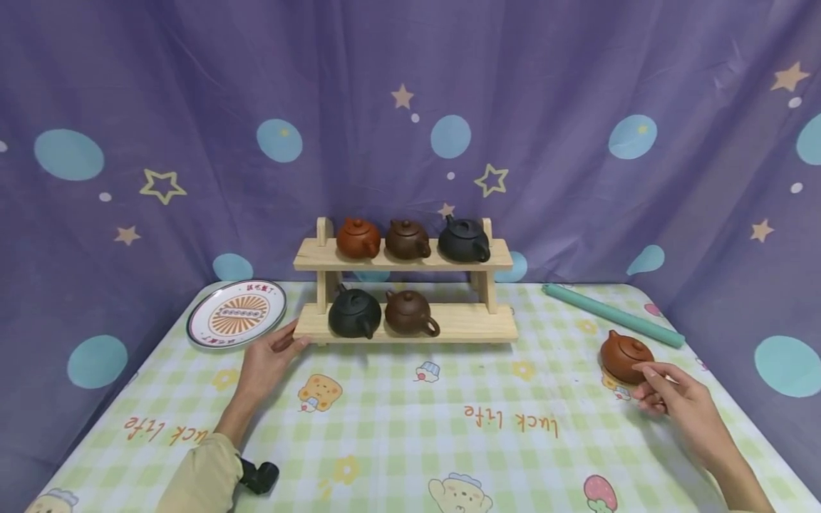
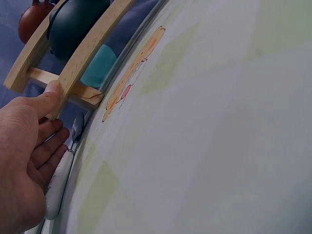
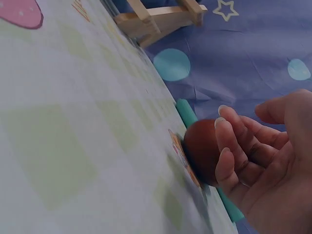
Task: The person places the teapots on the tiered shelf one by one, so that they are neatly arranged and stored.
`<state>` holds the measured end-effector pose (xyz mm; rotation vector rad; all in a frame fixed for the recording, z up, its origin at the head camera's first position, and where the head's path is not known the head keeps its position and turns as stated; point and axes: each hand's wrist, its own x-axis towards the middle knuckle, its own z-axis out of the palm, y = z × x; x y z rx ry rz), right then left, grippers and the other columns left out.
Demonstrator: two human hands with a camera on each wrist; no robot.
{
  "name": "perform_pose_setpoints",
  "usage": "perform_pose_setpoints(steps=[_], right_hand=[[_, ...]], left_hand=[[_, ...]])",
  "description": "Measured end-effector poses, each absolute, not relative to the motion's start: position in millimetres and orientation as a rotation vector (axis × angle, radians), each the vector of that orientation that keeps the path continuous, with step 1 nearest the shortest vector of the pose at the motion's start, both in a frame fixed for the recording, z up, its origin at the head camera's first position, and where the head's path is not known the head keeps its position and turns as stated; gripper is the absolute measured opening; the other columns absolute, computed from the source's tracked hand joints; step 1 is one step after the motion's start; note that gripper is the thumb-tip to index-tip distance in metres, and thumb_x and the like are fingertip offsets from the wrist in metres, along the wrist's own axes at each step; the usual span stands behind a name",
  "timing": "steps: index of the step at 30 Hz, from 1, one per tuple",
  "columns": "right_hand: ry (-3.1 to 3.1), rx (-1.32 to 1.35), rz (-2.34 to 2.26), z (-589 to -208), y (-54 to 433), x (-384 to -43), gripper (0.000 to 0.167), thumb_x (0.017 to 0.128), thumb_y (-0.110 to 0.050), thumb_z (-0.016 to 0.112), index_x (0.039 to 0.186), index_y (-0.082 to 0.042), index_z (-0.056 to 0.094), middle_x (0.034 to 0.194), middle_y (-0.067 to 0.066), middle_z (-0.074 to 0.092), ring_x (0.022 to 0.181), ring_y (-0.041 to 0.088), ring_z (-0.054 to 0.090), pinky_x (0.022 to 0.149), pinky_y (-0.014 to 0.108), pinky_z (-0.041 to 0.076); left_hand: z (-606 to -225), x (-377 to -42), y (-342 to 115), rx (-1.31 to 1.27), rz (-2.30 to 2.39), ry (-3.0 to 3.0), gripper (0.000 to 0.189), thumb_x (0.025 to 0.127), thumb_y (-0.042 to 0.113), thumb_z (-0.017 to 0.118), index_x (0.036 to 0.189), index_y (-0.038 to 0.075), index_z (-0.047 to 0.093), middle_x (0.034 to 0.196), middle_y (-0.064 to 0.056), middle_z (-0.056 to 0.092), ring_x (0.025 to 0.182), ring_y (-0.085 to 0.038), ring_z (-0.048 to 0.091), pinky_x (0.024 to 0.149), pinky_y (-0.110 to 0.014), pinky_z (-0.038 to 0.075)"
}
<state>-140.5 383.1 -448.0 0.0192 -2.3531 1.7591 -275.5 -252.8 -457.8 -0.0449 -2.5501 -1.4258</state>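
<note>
My left hand (image 1: 266,363) grips the left end of a two-tier wooden shelf (image 1: 468,331), its thumb on the lower board in the left wrist view. Upper tier: a reddish-brown teapot (image 1: 357,241), a dark brown teapot (image 1: 405,242) and a black teapot (image 1: 465,242). Below are another black teapot (image 1: 354,315) and another brown teapot (image 1: 408,313). At the right, a separate reddish-brown teapot (image 1: 623,358) sits on the table beside my right hand (image 1: 686,406). Those fingers are loosely bent at its near side; the right wrist view shows thumb and index finger apart. The teapot's handle is hidden.
A white patterned plate (image 1: 269,313) lies left of the shelf. A green rod-like roll (image 1: 616,313) lies behind the lone teapot. The checked cloth (image 1: 398,442) covers the table, and a purple curtain (image 1: 545,71) hangs behind it.
</note>
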Motion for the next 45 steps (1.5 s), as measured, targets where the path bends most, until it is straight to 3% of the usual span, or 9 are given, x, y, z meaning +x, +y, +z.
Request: perform_pose_setpoints(steps=[5,15,24,45], right_hand=[[-2.298,0.015,1.786,-448.2,394.9,-135.8,0.022,0.111,-0.012,0.052,0.115,-0.021,0.072,0.081,0.005,0.070,0.070,0.012,0.067,0.059,0.021,0.058],[-2.178,-0.070,1.871,-453.8,410.9,-130.0,0.022,0.110,-0.014,0.054,0.110,-0.022,0.075,0.078,0.006,0.072,0.067,0.013,0.069,0.057,0.021,0.058],[-2.223,-0.141,1.761,-460.9,416.8,-129.9,0.019,0.110,-0.020,0.055,0.109,-0.028,0.072,0.076,0.002,0.072,0.065,0.011,0.068,0.055,0.020,0.056],[-2.205,-0.272,1.897,-472.4,414.2,-138.9,0.019,0.110,-0.027,0.054,0.098,-0.027,0.068,0.074,0.000,0.069,0.064,0.011,0.066,0.055,0.021,0.057]], left_hand=[[-458.6,-275.5,-253.2,-0.050,-1.423,-2.547,0.059,0.100,0.027,0.074,0.148,0.001,0.053,0.136,-0.022,0.061,0.125,-0.035,0.063,0.098,-0.030,0.054],[-460.0,-275.2,-252.8,-0.060,-1.421,-2.536,0.058,0.099,0.025,0.074,0.147,0.001,0.053,0.136,-0.023,0.061,0.123,-0.035,0.063,0.096,-0.026,0.054],[-458.3,-274.6,-252.0,-0.042,-1.430,-2.549,0.059,0.100,0.027,0.073,0.149,0.001,0.052,0.138,-0.023,0.059,0.125,-0.035,0.062,0.098,-0.031,0.053],[-458.0,-275.8,-252.9,-0.046,-1.415,-2.553,0.059,0.099,0.027,0.074,0.148,0.001,0.052,0.136,-0.023,0.060,0.124,-0.036,0.063,0.098,-0.031,0.054]])
